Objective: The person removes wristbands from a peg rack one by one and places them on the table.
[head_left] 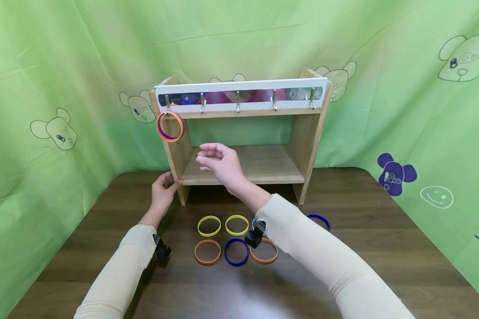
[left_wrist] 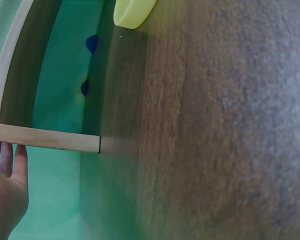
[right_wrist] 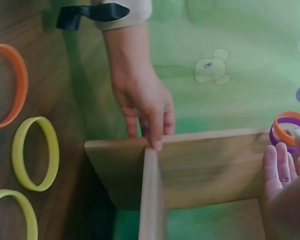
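Note:
My left hand (head_left: 161,194) grips the left side panel (head_left: 177,148) of a small wooden shelf, thumb on its front edge and fingers on the outer face. My right hand (head_left: 222,163) is in the air before the shelf opening, fingers loosely bent and holding nothing. Above and left of it, an orange wristband (head_left: 161,134) and a purple wristband (right_wrist: 273,137) hang together from the leftmost metal hook (head_left: 167,103). In the right wrist view the right fingertips appear close to these two bands.
Several hooks line the shelf's white top rail (head_left: 219,85). On the brown table (head_left: 363,248) lie two yellow bands (head_left: 209,235), two orange bands (head_left: 207,263) and two blue bands (head_left: 236,264). My right sleeve (head_left: 303,235) partly covers a light blue band. A green curtain (head_left: 84,44) surrounds the table.

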A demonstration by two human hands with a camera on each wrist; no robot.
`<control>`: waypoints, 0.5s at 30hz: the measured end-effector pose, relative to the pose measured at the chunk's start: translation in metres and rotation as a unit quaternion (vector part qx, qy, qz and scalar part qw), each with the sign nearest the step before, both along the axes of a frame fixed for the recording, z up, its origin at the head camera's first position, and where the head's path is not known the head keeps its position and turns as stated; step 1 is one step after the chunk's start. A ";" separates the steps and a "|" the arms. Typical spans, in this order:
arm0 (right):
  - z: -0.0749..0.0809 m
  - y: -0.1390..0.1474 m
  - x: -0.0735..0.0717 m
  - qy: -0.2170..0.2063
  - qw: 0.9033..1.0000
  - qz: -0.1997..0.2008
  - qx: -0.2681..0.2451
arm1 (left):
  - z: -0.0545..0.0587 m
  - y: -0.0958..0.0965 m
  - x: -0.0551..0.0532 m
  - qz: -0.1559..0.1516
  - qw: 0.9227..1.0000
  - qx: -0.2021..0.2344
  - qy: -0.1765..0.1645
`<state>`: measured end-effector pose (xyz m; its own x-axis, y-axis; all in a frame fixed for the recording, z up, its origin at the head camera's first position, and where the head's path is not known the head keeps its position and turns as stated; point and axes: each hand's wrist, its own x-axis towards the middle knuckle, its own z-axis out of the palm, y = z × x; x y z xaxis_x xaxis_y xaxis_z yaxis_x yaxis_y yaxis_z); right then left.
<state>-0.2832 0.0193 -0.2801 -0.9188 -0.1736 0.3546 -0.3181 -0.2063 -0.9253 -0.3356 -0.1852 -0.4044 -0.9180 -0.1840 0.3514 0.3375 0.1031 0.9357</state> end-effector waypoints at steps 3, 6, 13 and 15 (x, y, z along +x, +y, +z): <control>0.006 -0.009 -0.004 -0.002 1.000 0.000 -0.019 | -0.001 0.000 0.000 0.007 1.000 -0.004 0.006; 0.012 -0.017 -0.008 -0.003 0.999 0.000 -0.037 | -0.001 0.000 0.001 0.013 1.000 -0.007 0.010; 0.023 -0.028 -0.014 -0.020 0.998 -0.007 -0.055 | 0.000 0.000 0.002 0.013 1.000 -0.002 0.015; 0.024 -0.030 -0.016 -0.027 0.998 -0.006 -0.061 | 0.001 0.000 0.003 0.011 1.000 -0.004 0.013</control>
<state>-0.2995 -0.0109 -0.2558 -0.9389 -0.1202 0.3224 -0.2718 -0.3155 -0.9092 -0.3327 -0.1854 -0.4036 -0.9046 -0.2007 0.3759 0.3588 0.1172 0.9260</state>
